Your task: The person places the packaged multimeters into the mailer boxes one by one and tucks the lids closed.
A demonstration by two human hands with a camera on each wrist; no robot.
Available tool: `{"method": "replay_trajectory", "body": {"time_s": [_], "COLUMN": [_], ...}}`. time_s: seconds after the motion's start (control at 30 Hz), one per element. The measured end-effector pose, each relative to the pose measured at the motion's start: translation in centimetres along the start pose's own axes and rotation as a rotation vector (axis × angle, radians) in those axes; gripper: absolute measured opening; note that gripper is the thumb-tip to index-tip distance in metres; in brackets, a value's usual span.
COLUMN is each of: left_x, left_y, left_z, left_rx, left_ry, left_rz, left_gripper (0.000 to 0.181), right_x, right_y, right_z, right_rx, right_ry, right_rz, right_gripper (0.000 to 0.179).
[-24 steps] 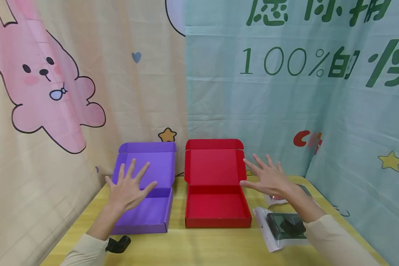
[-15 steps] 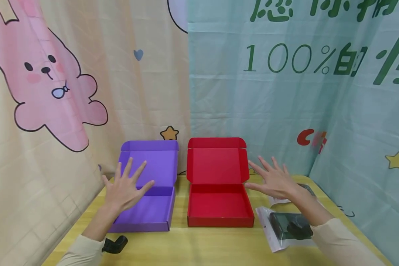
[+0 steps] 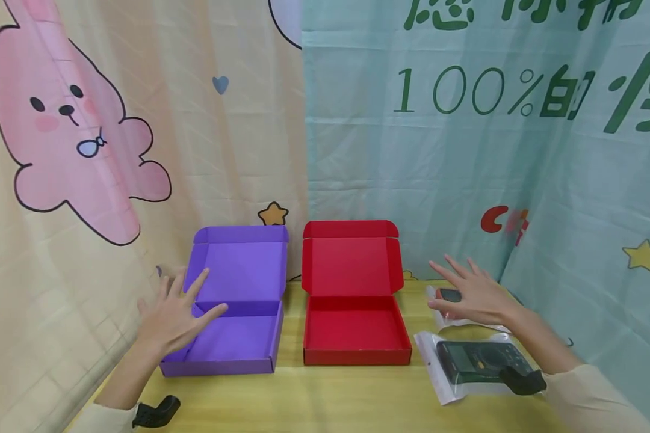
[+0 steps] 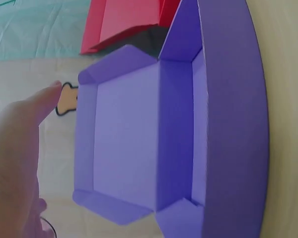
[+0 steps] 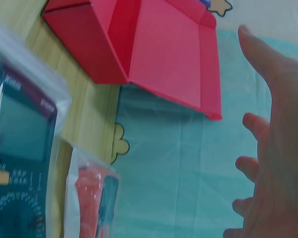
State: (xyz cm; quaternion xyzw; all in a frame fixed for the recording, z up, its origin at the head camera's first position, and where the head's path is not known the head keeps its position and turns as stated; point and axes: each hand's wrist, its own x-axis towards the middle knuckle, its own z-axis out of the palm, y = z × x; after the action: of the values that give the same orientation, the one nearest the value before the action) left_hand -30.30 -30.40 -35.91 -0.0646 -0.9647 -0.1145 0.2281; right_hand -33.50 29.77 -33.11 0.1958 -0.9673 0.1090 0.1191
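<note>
My left hand, fingers spread, hovers over the left side of the purple box, whose lid stands up at the back. To its right is the red box, also with its lid raised; no contents show in either box. My right hand is spread above the right side of the table, holding nothing. Below it lies a digital multimeter in a clear plastic bag. Partly hidden behind that hand is a second plastic bag with a red and a dark item inside.
The boxes and bags share a yellow wood-grain table. Behind it hangs a printed curtain, close to the raised lids. A black wrist mount sits on the left wrist, another on the right.
Both hands have moved outward: the left one to the left and lower, the right one to the right. More of the multimeter and of both boxes shows. The boxes and bags stay put.
</note>
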Motion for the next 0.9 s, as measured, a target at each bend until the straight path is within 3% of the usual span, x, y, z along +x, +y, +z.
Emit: {"method": "replay_trajectory", "body": {"time_s": [0.2, 0.33, 0.47, 0.63, 0.9], "left_x": [-1.6, -2.8, -4.0, -4.9, -5.9], "left_y": [-3.1, -5.3, -6.6, -7.8, -9.8], "left_z": [0.3, 1.1, 1.7, 2.5, 4.3], "left_rx": [-0.148, -0.335, -0.533, -0.713, -0.940], "left_ry": [-0.079, -0.119, -0.233, -0.355, -0.419], "left_rz": [-0.009, 0.014, -0.039, -0.145, -0.198], "left_gripper": [0.106, 0.114, 0.116, 0.111, 0.100], "right_x": [-1.6, -2.4, -3.3, -4.7, -7.1], "right_y": [2.1, 3.4, 4.7, 6.1, 8.2], "right_z": [-0.2, 0.3, 0.6, 1.6, 3.9], "right_rx": [0.148, 0.321, 0.450, 0.517, 0.486], "right_ry": [-0.028, -0.088, -0.177, -0.234, -0.191], "right_rz": [-0.055, -0.110, -0.103, -0.065, -0.065], "right_gripper": [0.094, 0.104, 0.111, 0.107, 0.083]}}
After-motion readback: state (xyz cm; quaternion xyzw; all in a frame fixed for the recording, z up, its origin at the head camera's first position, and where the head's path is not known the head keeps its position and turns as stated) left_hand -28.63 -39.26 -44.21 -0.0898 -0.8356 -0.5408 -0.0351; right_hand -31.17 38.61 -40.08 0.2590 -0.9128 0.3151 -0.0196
